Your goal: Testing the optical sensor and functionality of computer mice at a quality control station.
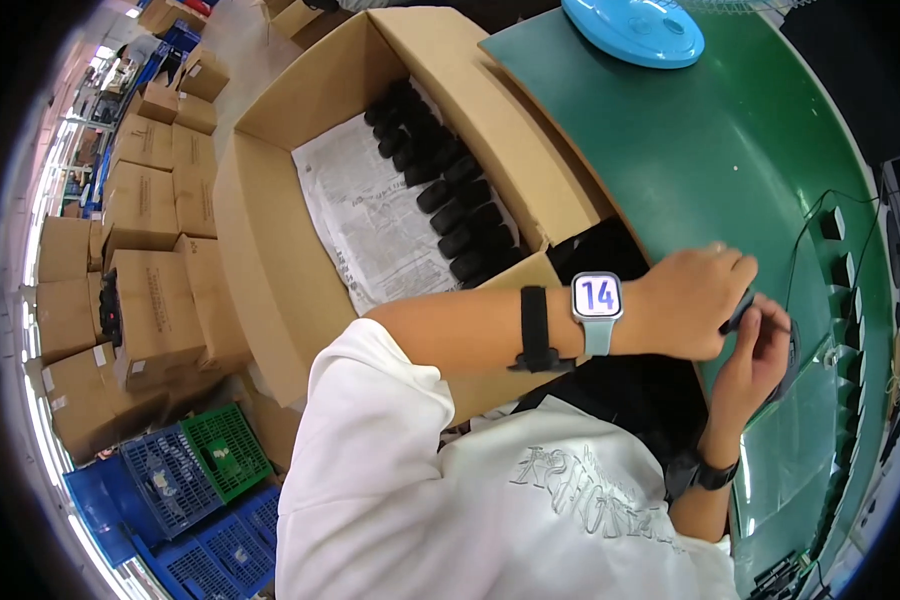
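Over the green table, my left hand (685,300) and my right hand (750,368) meet. Their fingers close on a small black piece (738,312), mostly hidden between them, so its kind cannot be made out. A dark rounded thing (792,365) shows just beyond my right hand; whether I touch it is unclear. To the left stands an open cardboard box (270,190). Inside it, rows of small black rounded parts (455,215) lie along one side on a printed paper sheet (355,205).
Against the box is the green table (670,150), with a blue round plastic base (642,35) at its far end. Several black pieces (846,270) line its right edge near a thin cable (802,235). Stacked cartons (155,300) and blue and green crates (225,450) stand left.
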Demonstrator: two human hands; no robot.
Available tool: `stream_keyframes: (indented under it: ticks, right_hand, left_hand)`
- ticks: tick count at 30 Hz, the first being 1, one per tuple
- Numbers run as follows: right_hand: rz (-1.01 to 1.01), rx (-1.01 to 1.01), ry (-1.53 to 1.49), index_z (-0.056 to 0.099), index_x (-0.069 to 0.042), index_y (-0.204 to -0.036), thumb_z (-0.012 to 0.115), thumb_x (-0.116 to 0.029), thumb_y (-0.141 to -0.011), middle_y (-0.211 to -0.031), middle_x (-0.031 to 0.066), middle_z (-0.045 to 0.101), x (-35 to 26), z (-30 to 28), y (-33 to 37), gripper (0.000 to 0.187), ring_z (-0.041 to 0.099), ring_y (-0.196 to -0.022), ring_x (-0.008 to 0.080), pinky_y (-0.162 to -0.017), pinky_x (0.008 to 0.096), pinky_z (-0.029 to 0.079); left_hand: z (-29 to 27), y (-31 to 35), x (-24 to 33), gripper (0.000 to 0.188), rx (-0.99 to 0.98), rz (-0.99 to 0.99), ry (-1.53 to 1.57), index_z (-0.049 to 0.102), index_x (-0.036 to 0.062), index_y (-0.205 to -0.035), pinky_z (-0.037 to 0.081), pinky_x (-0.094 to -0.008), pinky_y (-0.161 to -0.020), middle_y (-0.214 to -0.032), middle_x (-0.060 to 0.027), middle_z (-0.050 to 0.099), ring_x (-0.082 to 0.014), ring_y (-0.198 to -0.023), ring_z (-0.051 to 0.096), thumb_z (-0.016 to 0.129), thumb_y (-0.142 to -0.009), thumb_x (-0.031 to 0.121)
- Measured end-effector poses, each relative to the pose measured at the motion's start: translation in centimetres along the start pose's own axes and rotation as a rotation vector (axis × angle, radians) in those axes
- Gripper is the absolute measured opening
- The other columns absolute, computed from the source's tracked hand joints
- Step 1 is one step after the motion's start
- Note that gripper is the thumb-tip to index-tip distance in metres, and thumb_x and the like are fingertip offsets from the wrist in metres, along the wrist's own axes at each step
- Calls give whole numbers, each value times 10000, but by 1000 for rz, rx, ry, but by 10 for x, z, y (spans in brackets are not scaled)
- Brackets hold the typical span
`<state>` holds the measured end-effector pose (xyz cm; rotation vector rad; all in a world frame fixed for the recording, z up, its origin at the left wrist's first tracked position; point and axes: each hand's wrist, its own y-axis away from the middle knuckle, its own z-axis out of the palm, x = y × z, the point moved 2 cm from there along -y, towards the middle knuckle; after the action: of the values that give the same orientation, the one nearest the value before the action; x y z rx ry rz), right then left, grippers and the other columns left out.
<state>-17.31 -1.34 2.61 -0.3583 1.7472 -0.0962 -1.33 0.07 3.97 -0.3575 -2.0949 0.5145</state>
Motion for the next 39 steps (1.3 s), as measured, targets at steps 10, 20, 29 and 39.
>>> stream_keyframes:
  ticks: [10, 20, 29, 39]
  right_hand:
    - [25, -33, -424, 477, -18, -1098, 429, -222, -1117, -908, 118, 612, -15, 51, -41, 210, 561, -797, 184, -760, 320, 483]
    - [34, -302, 144, 500, -18, -1190, 477, -131, -1089, -885, 92, 612, 55, -44, -12, 153, 533, -787, 135, -709, 265, 430]
    - [-4, -279, 285, 503, -20, -1203, 475, -130, -1087, -883, 75, 605, 60, -38, -9, 163, 515, -764, 119, -690, 247, 415]
    - [11, -267, 318, 500, -11, -1190, 490, -106, -1075, -885, 82, 596, 56, -39, -11, 149, 522, -753, 123, -696, 248, 429]
  left_hand:
    - [-119, 50, 5, 391, -15, -258, -437, 540, 2, -951, 532, -464, -700, -852, -209, 612, -405, -818, 632, 722, -621, 108]
    - [-233, 262, -152, 523, -304, -1050, -190, 560, -37, -1099, 519, -445, -819, -963, -236, 671, -395, -927, 657, 770, -732, 270]
    - [-167, 278, -156, 465, -638, -961, -210, 655, -55, -949, 531, -456, -862, -1027, -249, 669, -417, -997, 637, 800, -719, 322]
    - [-172, 264, -154, 584, -303, -1028, -257, 550, -29, -1291, 533, -449, -864, -1048, -217, 656, -390, -982, 649, 718, -748, 103]
